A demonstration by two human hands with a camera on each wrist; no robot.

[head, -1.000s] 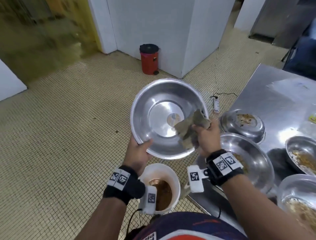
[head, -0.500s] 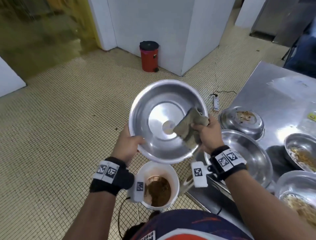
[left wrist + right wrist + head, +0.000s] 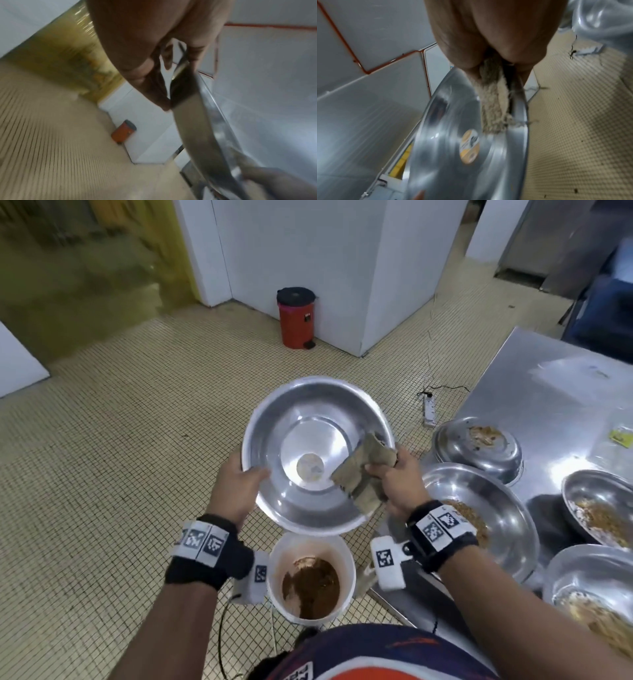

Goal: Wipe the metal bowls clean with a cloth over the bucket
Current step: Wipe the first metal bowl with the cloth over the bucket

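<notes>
Hands hold a metal bowl [image 3: 308, 453] tilted in the air, right above a white bucket [image 3: 344, 553] of brown slop that stands on the tiled floor [image 3: 102, 474]. The left hand [image 3: 236, 487] has its grip on the bowl's left rim, thumb curled over the edge inside. The right hand [image 3: 399, 484] grips a folded tan cloth [image 3: 359, 477] and presses it against the bowl's inner right wall; a round sticker [image 3: 310, 473] sits on the bottom just beside it. To the right, a steel desk [image 3: 548, 392] carries more bowls: one dirty bowl [image 3: 507, 515] by the right wrist, one upside-down bowl [image 3: 476, 450] behind it. A red bin [image 3: 295, 320] stands well apart by the white wall.
</notes>
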